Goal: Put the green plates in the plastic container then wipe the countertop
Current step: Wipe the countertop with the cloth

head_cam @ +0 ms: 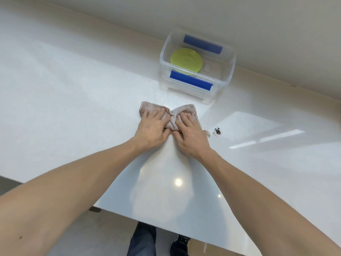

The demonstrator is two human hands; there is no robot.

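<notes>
White and glossy, the broad stone-look surface [73,89] fills most of my view, its near edge cutting across at six o'clock, where I see dark trousers and a black shoe [180,243] on the floor below. I read the sheen as the reason the ceiling lights mirror so sharply on it.

At about one o'clock, pushed back near the wall, stands the clear rectangular plastic container [228,71] with blue latch handles on its two long sides. Inside it the round lime-green plates [185,60] lie stacked flat toward its left end; I judge the first half of the job done, and the box parked out of the way so the wiping has room.

In the centre, the crumpled pinkish-grey cloth [172,115] lies bunched into a bow shape on the surface. My left hand [151,130] presses flat on its left wing and my right hand [191,135] on its right wing, fingers spread and fairly straight, thumbs nearly meeting at the pinched middle. Neither grips it; I take it they bear down so that the cloth drags rather than slides.

Just beside the right hand, at three o'clock from it, sits a small scatter of dark crumbs [217,131], not yet reached by the cloth and, I think, the next target.
</notes>
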